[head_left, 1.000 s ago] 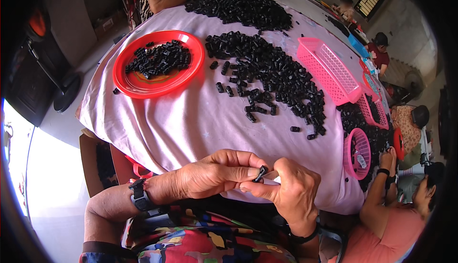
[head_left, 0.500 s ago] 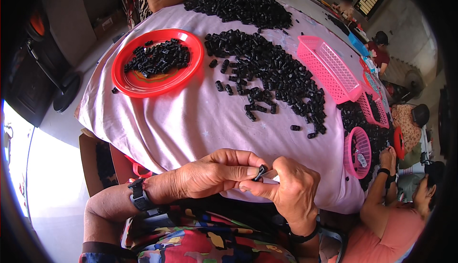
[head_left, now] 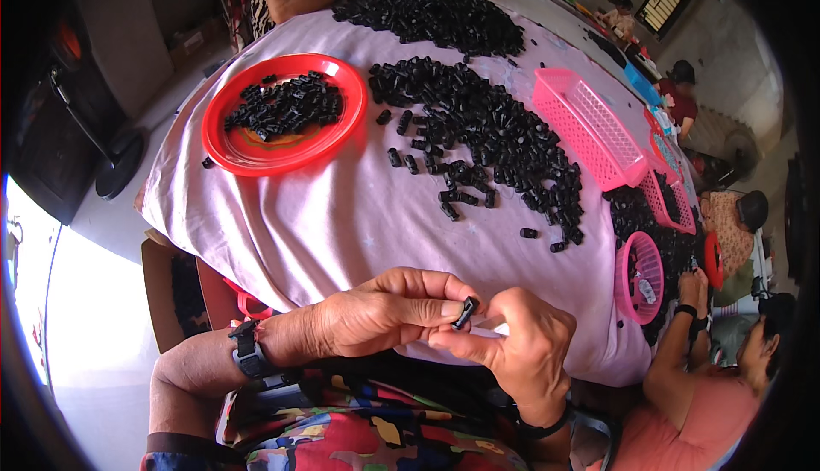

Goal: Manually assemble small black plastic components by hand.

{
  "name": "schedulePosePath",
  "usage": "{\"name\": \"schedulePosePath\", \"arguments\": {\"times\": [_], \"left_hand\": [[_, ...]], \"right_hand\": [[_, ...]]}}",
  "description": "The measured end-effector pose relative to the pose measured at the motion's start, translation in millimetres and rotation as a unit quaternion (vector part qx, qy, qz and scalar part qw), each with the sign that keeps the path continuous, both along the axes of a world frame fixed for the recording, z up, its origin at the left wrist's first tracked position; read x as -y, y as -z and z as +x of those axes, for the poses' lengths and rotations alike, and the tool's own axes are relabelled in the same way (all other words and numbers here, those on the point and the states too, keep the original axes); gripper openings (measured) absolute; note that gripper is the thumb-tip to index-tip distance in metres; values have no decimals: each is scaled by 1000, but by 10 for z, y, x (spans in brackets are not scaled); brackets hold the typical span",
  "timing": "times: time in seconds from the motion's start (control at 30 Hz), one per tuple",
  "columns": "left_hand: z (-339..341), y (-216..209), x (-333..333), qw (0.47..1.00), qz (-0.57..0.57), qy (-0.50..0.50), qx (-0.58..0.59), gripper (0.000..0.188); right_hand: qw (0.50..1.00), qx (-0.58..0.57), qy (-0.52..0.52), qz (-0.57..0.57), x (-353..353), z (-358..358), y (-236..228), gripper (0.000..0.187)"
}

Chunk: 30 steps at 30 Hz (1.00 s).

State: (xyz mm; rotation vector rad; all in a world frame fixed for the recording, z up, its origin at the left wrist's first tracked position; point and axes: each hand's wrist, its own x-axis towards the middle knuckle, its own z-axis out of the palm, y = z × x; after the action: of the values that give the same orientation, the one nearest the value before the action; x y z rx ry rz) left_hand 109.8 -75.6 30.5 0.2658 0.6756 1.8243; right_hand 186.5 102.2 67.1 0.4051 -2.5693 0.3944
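My left hand [head_left: 384, 314] pinches a small black plastic part [head_left: 465, 312] between thumb and fingertips, above the near edge of the cloth-covered table. Close beside it on the right, my right hand [head_left: 531, 343] is closed around a small pale, blade-like tool [head_left: 501, 329], mostly hidden by the fingers. My right thumb reaches to the lower end of the black part. Farther off lies a loose pile of similar black parts [head_left: 478, 121]. To its left, a red plate [head_left: 224, 148] holds more black pieces.
Another black heap [head_left: 431, 18] lies at the far side near a person's arm [head_left: 299, 3]. Pink baskets [head_left: 589, 129] stand to the right, with a round pink basket [head_left: 622, 279] nearer. A co-worker [head_left: 692, 420] sits close on my right. An open cardboard box [head_left: 158, 279] is at the left below the table.
The black part has turned in my left fingertips and shows more of its length. My right hand has shifted slightly right and tilted, and less of the blade-like tool shows.
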Motion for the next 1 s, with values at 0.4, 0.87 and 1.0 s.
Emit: {"name": "schedulePosePath", "arguments": {"times": [0.4,0.87,1.0], "left_hand": [[-39,65,14,999,25,-4,-35,27],[-24,33,22,981,-69,-35,-177,24],[-36,33,38,988,-49,-30,-145,22]], "right_hand": [[972,47,-75,-218,66,-3,-65,37],[975,44,-99,-192,-2,-3,-88,38],[962,88,-102,-238,14,16,-99,37]]}}
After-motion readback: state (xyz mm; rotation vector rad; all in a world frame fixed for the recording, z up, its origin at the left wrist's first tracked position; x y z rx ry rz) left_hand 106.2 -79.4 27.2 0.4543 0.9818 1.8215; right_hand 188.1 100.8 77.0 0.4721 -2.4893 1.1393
